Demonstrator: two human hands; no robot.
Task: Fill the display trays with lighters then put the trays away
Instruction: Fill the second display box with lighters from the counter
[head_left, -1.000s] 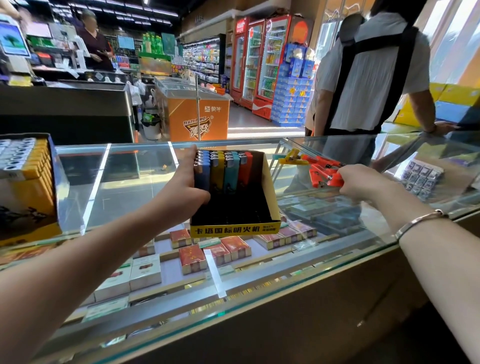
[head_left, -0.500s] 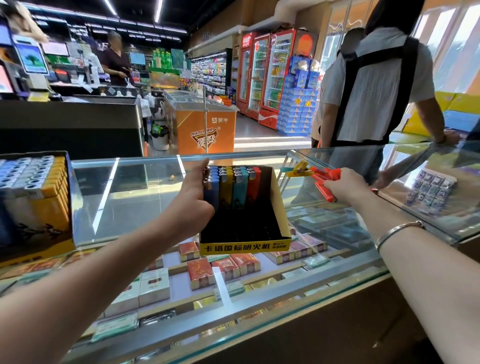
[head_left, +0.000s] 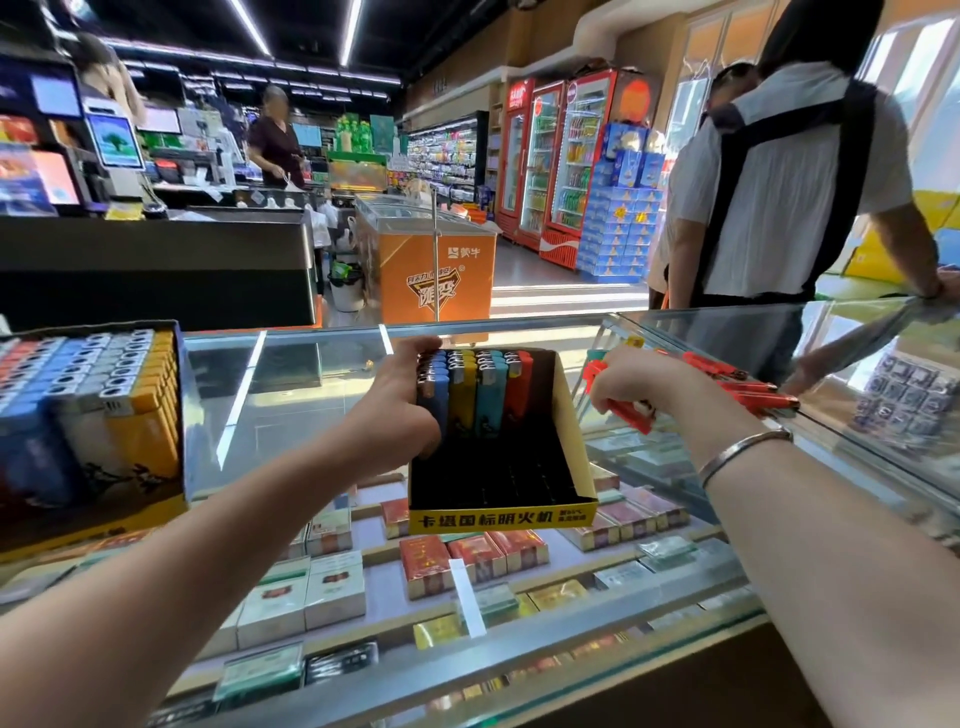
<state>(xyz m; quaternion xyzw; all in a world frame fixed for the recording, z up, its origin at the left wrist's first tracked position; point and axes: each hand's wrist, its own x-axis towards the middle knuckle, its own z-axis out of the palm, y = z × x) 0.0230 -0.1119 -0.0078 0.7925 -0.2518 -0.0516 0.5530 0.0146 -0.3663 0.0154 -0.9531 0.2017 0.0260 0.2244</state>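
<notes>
From the head camera, the one view there is: a black and yellow display tray (head_left: 563, 512) sits on the glass counter (head_left: 291, 410), and it is far from full. Only its back rows hold lighters (head_left: 475, 389), in blue, yellow, teal and red, while the black slots toward the yellow front lip stand bare. The left hand (head_left: 395, 415) grips the tray's left side, thumb over the top of the blue row and fingers curled round the wall. The right hand (head_left: 636, 384) is clenched around a few red lighters (head_left: 631, 415), just to the right of the tray. More loose red lighters (head_left: 748, 387) lie on the glass beyond that hand, with a yellow one (head_left: 635, 341) behind it.

At the left edge stands a second tray (head_left: 156, 431), packed tight with rows of lighters, so I judge that one done. Most of the filling of the middle tray is left, and neither tray has been put away.

How many lighters the right hand holds I cannot tell; the fingers cover them. The left tray is cut off by the picture's edge, so its far rows go unseen. A pale block of small items (head_left: 906, 389) at the right shows only through glare, and I cannot make out whether it lies on the glass or under it. Where the trays are meant to go is not shown.
</notes>
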